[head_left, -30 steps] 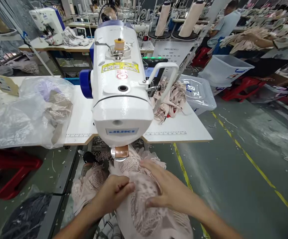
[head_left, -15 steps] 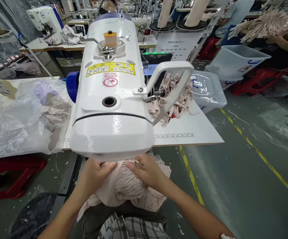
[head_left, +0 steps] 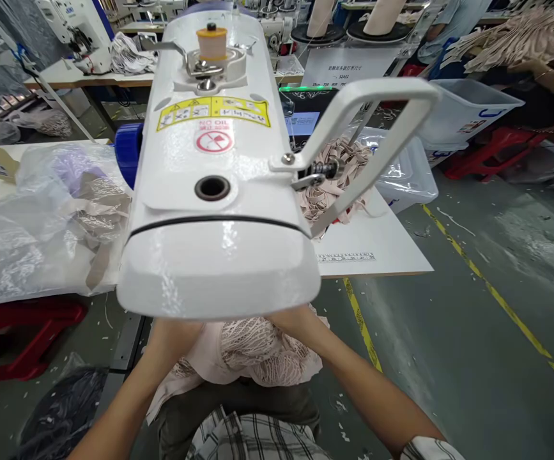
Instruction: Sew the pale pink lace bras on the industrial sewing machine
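Observation:
A white sewing machine head [head_left: 219,255] fills the middle of the view, seen from above. Beige lace fabric [head_left: 257,354] lies bunched over the lap, its upper edge running under the machine. At the fabric's left side is my left hand [head_left: 176,333], its fingers hidden beneath the machine head. My right hand [head_left: 293,319] is at the upper right of the fabric, and its fingers are also covered by the machine. What either hand grips does not show.
Beige straps [head_left: 338,172] lie on the white table [head_left: 377,246], beside a clear plastic box [head_left: 413,172]. Plastic bags [head_left: 32,230] cover the left side. A red stool [head_left: 27,345] stands below. At the upper right, a person's hands hold beige strips [head_left: 516,41].
Both hands have moved forward under the machine head, so their fingers no longer show. The fabric has shifted slightly forward with them. The view has moved closer to the machine.

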Demonstrator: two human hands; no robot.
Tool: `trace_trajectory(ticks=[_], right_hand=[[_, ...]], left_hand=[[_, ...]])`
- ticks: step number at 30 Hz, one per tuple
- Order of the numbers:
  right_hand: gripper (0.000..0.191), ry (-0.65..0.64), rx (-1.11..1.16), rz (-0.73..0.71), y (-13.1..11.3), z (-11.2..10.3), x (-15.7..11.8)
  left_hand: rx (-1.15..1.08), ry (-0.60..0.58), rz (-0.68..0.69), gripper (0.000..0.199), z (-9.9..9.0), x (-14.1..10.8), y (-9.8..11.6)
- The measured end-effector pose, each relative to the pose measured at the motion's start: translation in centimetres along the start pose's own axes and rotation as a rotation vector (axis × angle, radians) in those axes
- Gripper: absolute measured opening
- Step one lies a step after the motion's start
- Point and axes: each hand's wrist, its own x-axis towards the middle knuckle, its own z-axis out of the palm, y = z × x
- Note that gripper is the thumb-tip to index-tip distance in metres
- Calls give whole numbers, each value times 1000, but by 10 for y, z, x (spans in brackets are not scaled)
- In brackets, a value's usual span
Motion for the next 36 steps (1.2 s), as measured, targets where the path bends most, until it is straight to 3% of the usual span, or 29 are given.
trace_trajectory(ticks=[5,9,11,14,16,20,27,30,32,34,36], right_hand=[[61,10,84,45,31,11,-10],[92,-259,246,88,67,26,-31],[89,-406,304,93,81,31,-43],[59,-521,405,173,97,33,-58],[46,-512,467,243,106,31,-66],[47,-402,561,280,117,23,-80],[39,-247,806,309,114,14,-92],[33,-229,852,278,106,5,-95],[30,-227,836,216,98,-5,-98],[29,-233,747,120,85,-15,-100],[29,-304,556,5,65,-24,-101]], left_hand=[[23,-67,95,20,-6,-4,10],[41,-170,37,18,-15,-6,10],[82,-191,48,20,-17,-6,8],[185,-171,52,35,-16,-7,4],[231,-171,-14,41,-15,-8,3],[225,-200,-138,47,-13,-10,8],[209,-193,-152,52,-12,-12,18],[259,-155,-51,47,-15,-15,12],[306,-40,72,33,-17,-22,9],[337,105,227,20,-17,-37,15],[296,163,478,21,-12,-56,31]])
